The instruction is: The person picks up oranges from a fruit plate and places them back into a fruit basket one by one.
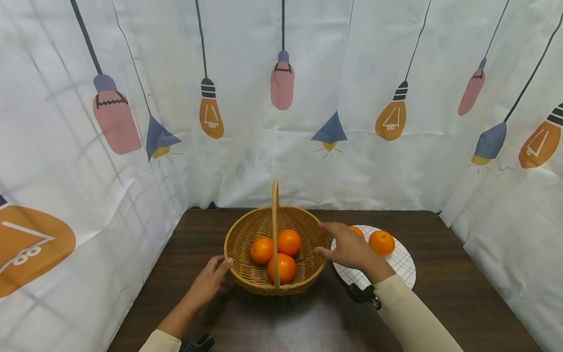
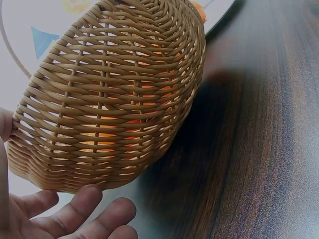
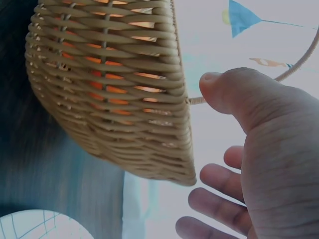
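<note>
A wicker basket (image 1: 237,266) with a tall arched handle stands on the table, three oranges (image 1: 282,268) inside. At its left rim my left hand (image 1: 211,281) grips the edge, thumb at the rim and fingers along the outer wall. In the left wrist view, fingertips (image 2: 87,196) show right at the weave. My right hand (image 1: 349,247) hovers by the right rim, thumb and fingers spread, holding nothing. The right wrist view shows its thumb (image 3: 224,89) close to the rim, the other fingers apart from the basket.
Right of the basket lies a white plate (image 1: 402,269) with a grid pattern. It bears an orange (image 1: 381,243) and another partly hidden behind my right hand. The dark wooden table (image 1: 444,274) meets a white curtain (image 1: 246,161) with printed lamps at the back and sides.
</note>
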A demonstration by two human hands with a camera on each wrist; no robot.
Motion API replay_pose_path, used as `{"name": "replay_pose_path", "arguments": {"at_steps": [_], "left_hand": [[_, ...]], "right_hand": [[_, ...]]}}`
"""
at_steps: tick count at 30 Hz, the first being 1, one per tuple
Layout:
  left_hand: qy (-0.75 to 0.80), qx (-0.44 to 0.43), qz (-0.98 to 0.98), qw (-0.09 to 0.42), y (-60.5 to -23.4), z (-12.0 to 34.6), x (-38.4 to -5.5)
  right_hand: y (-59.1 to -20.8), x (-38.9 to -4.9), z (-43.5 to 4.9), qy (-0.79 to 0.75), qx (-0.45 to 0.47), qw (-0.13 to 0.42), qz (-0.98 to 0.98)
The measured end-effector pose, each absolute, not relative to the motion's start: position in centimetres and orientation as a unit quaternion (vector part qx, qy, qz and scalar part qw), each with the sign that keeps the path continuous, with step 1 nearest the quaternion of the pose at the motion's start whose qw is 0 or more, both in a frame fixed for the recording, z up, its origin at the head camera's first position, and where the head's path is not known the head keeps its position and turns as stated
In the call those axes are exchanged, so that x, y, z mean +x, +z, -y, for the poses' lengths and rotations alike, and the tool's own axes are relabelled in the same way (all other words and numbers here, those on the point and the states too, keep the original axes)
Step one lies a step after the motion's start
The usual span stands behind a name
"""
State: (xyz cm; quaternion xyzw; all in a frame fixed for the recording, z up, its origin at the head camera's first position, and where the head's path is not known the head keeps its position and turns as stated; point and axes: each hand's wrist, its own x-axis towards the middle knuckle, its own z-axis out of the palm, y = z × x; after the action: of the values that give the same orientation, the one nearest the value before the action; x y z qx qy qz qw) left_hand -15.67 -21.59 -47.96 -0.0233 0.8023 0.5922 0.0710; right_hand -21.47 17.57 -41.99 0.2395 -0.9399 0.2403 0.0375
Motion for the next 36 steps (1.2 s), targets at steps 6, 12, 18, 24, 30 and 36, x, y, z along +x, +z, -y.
{"name": "replay_pose_path", "arguments": {"at_steps": [6,12,18,24,30,36], "left_hand": [[0.590,-0.025,-0.804,0.071,-47.9,21.6,-15.6],[0.585,-0.024,-0.807,0.070,-47.6,21.6,-15.7],[0.589,-0.024,-0.804,0.072,-47.6,21.7,-15.9],[0.594,-0.026,-0.801,0.071,-47.8,21.8,-15.9],[0.596,-0.028,-0.799,0.072,-48.2,21.8,-15.9],[0.594,-0.025,-0.801,0.071,-48.2,21.7,-15.8]], "right_hand": [[-42.6,-21.5,-18.5,0.247,0.240,0.048,0.937],[-43.3,-21.5,-19.6,0.248,0.237,0.035,0.939],[-43.5,-21.3,-20.7,0.263,0.226,0.024,0.938],[-44.2,-21.3,-21.9,0.263,0.213,0.027,0.941],[-44.5,-20.8,-22.9,0.253,0.189,0.021,0.948],[-44.6,-20.8,-23.7,0.232,0.186,0.029,0.954]]}}
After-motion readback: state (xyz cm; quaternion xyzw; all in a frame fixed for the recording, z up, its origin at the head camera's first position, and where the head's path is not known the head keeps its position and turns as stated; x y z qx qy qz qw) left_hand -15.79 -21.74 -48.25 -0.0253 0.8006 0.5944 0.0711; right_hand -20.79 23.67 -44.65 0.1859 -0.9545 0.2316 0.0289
